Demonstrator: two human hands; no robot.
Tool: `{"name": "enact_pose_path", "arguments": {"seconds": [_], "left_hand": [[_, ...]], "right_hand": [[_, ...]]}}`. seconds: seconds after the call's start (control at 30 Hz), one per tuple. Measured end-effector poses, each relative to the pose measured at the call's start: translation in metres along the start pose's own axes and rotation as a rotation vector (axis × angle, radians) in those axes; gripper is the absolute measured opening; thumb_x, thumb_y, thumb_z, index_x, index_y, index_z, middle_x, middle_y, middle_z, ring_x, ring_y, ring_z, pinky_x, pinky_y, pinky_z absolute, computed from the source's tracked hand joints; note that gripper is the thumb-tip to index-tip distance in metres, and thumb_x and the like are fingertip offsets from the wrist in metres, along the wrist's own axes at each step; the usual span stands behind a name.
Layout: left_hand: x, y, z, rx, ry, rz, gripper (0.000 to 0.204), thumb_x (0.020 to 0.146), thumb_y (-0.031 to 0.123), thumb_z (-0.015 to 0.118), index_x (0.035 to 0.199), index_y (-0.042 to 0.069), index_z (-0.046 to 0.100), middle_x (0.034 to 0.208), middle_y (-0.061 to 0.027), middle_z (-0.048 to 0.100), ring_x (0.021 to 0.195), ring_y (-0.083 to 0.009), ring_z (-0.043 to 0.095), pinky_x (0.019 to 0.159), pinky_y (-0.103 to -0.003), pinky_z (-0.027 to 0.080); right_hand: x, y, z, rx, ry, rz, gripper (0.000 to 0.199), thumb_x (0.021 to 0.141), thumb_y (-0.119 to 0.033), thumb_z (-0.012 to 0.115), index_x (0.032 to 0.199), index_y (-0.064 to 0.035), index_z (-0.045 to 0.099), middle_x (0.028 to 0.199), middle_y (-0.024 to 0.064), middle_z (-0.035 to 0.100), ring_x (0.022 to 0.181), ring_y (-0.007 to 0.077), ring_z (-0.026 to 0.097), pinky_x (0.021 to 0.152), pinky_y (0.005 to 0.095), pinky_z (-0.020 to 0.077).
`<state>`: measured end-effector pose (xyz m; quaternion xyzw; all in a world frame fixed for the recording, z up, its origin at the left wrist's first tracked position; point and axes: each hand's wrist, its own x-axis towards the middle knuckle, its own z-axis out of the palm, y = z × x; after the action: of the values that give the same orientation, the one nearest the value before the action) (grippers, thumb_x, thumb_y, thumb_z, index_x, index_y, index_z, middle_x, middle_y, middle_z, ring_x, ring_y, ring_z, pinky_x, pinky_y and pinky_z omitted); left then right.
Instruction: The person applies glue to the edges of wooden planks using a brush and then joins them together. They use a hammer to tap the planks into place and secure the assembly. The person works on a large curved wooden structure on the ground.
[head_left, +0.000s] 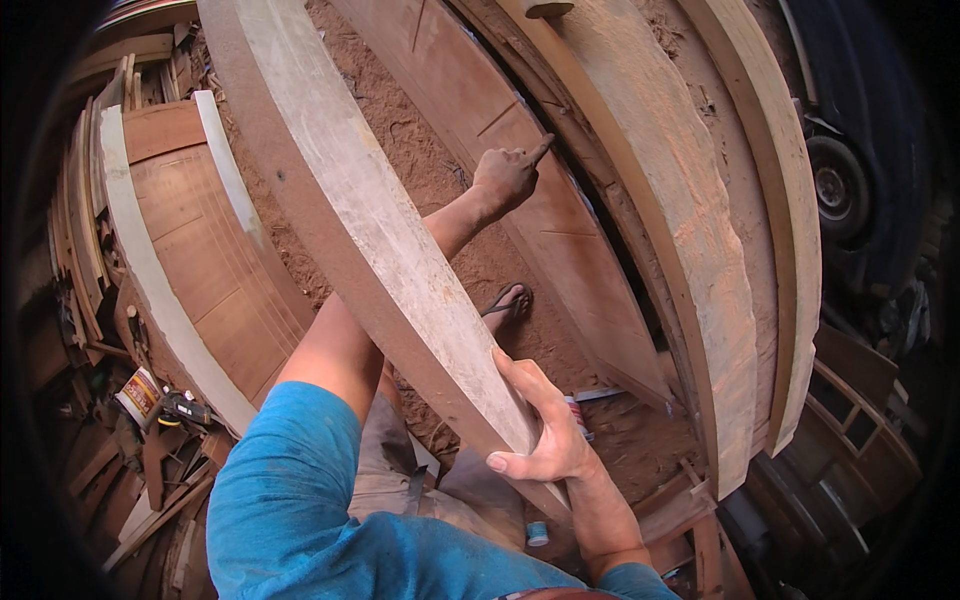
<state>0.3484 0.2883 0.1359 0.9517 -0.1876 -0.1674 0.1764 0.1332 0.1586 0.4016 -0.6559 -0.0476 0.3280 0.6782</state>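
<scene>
A long, thick wooden plank (345, 190) runs slantwise across the middle, from the far left toward me. At its near end my right hand (545, 425) grips it, thumb on one side and fingers over the other edge. My left arm passes beneath the plank. Beyond it, my left hand (508, 178) has its index finger stretched out at the upper edge of a reddish-brown panelled board (570, 240), the other fingers curled. Nothing shows in that hand. The board leans on its long edge beside heavy timbers. Whether the fingertip touches it I cannot tell.
Thick rough timbers (680, 190) lie on the right, with a dark vehicle (875, 160) beyond. On the left stand a pale-edged panel (190, 215), scrap wood (90, 250), a white tub (138, 395) and a black-and-yellow tool (185, 408). My sandalled foot (510, 300) rests on reddish ground.
</scene>
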Motion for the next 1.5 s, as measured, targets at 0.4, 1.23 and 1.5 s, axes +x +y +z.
{"name": "enact_pose_path", "arguments": {"seconds": [0.4,1.23,1.5], "left_hand": [[-0.015,0.042,0.01,0.017,-0.091,0.101,0.063,0.098,0.021,0.053,0.159,0.015,0.037,0.088,-0.0139,0.076,0.079,-0.0307,0.074,0.068,-0.044,0.057],[0.055,0.001,0.02,-0.905,0.288,-0.954,0.099,0.077,0.049,0.083,0.145,-0.004,0.033,0.141,-0.0285,0.056,0.13,-0.0422,0.057,0.109,-0.047,0.047],[-0.004,-0.02,0.045,-1.198,0.316,-0.792,0.093,0.082,0.051,0.079,0.143,-0.006,0.037,0.131,-0.0304,0.062,0.126,-0.0402,0.06,0.108,-0.046,0.046]], "right_hand": [[0.003,0.001,-0.005,0.003,0.015,-0.023,0.106,0.067,-0.036,0.085,0.157,0.0003,0.04,0.132,0.0206,0.052,0.126,0.0332,0.053,0.11,0.0425,0.0379],[0.015,-0.003,-0.008,0.061,-0.018,0.05,0.107,0.067,-0.039,0.084,0.154,0.0056,0.04,0.129,0.019,0.054,0.12,0.0285,0.054,0.108,0.0397,0.0375],[0.033,-0.039,-0.009,0.239,0.104,0.236,0.115,0.067,-0.042,0.085,0.158,0.0053,0.034,0.154,0.0215,0.046,0.141,0.03,0.047,0.119,0.0415,0.032]]}}
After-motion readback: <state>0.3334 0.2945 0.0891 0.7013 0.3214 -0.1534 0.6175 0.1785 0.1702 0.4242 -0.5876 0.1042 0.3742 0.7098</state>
